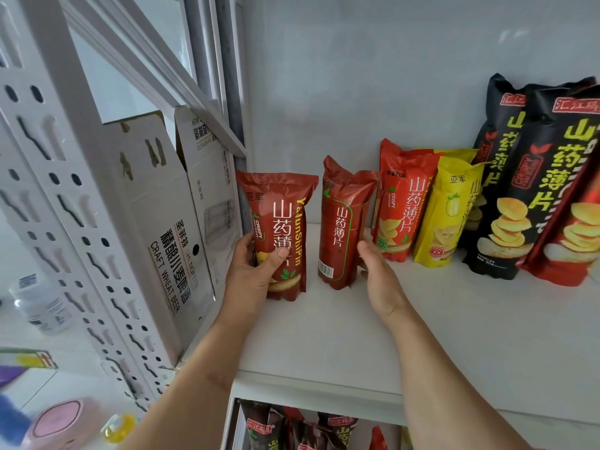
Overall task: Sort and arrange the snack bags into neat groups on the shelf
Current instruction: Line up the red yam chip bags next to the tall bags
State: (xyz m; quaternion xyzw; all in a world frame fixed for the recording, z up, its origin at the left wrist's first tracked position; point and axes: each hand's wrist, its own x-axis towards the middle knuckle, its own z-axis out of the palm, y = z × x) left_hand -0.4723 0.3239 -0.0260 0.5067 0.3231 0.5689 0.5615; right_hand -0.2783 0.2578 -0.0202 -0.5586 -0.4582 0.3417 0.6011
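My left hand (259, 274) grips the lower part of a dark red snack bag (279, 222), held upright at the left end of the white shelf (324, 336). A second dark red bag (344, 222) stands upright just to its right, and my right hand (376, 274) touches its lower right side, thumb against the bag. Further right stand a brighter red bag (402, 203), a yellow bag (448, 216) and two tall black bags (545, 177), all upright in a row near the back wall.
A white cardboard beer box (168, 222) leans beside the shelf's left side, next to a perforated white upright (65, 177). More snack bags (308, 430) fill the shelf below. A red bag's edge (584, 222) shows at the far right.
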